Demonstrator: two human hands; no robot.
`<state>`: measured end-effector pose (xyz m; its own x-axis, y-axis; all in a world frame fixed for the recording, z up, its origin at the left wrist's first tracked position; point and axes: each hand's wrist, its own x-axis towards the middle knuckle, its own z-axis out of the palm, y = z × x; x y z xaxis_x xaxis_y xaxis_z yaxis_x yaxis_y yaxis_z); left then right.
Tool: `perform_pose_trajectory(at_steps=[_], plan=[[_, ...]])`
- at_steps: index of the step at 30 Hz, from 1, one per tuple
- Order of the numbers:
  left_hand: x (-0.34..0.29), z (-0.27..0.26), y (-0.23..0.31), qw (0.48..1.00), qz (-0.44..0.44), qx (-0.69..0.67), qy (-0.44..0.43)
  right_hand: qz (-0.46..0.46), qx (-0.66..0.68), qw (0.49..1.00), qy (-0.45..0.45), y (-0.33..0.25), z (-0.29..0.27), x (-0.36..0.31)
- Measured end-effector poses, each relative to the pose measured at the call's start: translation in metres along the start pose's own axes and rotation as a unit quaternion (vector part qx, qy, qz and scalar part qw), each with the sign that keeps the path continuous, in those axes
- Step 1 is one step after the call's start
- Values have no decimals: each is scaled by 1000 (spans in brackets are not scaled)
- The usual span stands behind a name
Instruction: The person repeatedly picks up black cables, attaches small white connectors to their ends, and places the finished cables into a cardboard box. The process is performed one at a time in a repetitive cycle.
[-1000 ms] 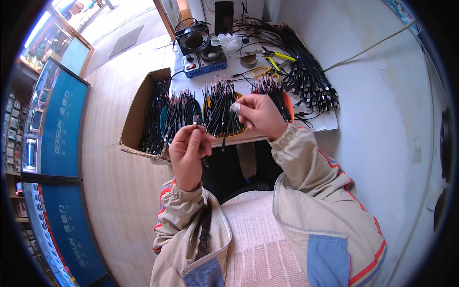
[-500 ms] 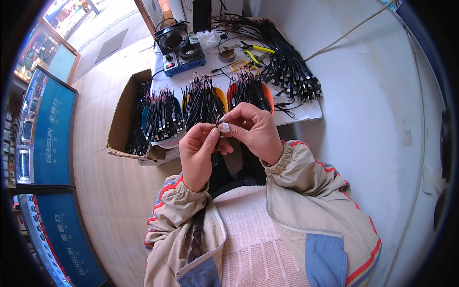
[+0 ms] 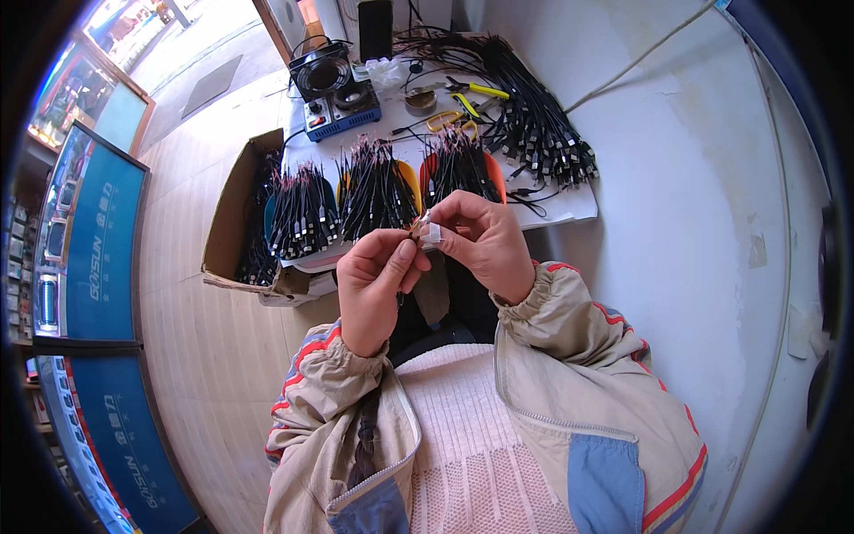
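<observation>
My left hand is closed, thumb against fingers, on a thin black cable that hangs mostly hidden below the palm. Reddish wire ends show just above its fingertips. My right hand meets it there, thumb and forefinger pinched on those wires. A small white piece sits at the right thumb tip; whether it is tape on the thumb or held is unclear. Just beyond my hands, bundles of black cables with bare reddish ends stand in a yellow holder and a red-orange holder.
Another cable bundle stands at the left beside a cardboard box of cables. Behind are a blue-based device with a fan, a round tin, yellow-handled pliers and yellow-handled scissors. A large cable pile covers the table's right.
My right hand has shifted slightly right and turned, so the white piece at its thumb shows more. The fingertips have drawn a little apart, with the reddish wires between them.
</observation>
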<state>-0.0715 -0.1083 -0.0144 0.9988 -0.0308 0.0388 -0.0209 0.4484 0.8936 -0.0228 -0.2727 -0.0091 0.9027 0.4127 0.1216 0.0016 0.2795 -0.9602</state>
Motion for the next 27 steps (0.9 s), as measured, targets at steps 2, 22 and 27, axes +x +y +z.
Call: perform_pose_trajectory(at_steps=[2,22,27], plan=[[-1,0,-1,1000,2,-3,0,-7,3,1000,-5,2,-1,-1],[1,-13,-3,986,-86,-128,-71,219,347,911,-36,18,3,3],[-2,-14,-5,989,-33,110,-94,241,313,916,-68,23,-11,5]])
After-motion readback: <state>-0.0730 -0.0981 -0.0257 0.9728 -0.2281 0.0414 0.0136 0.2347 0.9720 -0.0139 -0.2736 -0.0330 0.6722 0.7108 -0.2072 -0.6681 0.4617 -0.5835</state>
